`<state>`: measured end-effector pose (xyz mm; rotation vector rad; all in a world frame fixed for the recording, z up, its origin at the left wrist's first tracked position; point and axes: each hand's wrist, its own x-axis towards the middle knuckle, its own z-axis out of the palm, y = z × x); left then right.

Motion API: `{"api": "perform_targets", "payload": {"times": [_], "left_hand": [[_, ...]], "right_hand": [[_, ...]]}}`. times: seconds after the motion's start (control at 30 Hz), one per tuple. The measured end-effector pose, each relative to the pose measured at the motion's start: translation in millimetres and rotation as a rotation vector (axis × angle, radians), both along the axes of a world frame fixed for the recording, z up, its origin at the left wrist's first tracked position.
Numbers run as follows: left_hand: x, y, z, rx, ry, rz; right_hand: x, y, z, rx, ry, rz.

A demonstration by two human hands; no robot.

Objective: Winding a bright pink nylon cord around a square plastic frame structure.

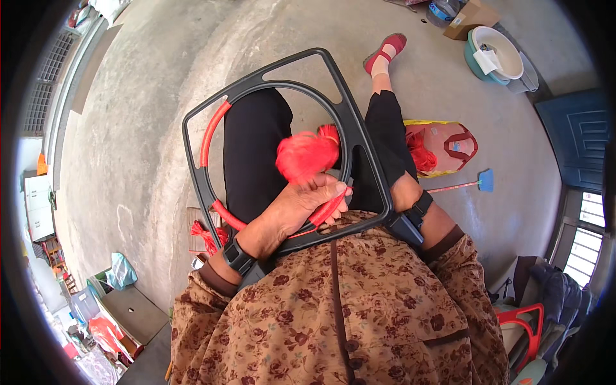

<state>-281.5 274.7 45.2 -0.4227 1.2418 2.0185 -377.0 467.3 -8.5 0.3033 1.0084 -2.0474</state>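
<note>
A black frame [351, 109], four-sided outside with a round ring inside, lies across my lap. Red cord wraps three stretches of the ring. My left hand [307, 204] is closed on the ring's near right part, thumb on the red wrapping [328, 209]. A bundle of red cord [307, 157], smeared by motion, shows inside the ring just beyond that hand. From the right, my right hand [404, 191] reaches under the frame's right side. Its fingers are mostly hidden there, so its grip does not show.
Right of my leg, a bag [459, 151] has red cord by it. A blue fly swatter [486, 180] lies nearby. More red cord [208, 237] sits left of my lap. Basins [497, 54] and a cardboard box [471, 19] stand far right. A red chair-like frame [534, 333] is near right.
</note>
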Motion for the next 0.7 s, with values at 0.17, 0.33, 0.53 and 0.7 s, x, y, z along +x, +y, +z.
{"api": "perform_targets", "payload": {"times": [0.17, 0.33, 0.53, 0.7], "left_hand": [[2, -2, -6, 0.117, 0.096, 0.036], [1, 2, -16, 0.045, 0.13, 0.111], [1, 4, -19, 0.062, 0.153, 0.152], [-1, 3, -14, 0.03, 0.158, 0.087]], "right_hand": [[12, -7, 40, -0.1, 0.049, -0.015], [26, 2, 60, 0.097, 0.217, 0.04], [56, 28, 39, 0.777, 0.819, 0.272], [74, 47, 16, 0.26, 0.203, 0.064]]}}
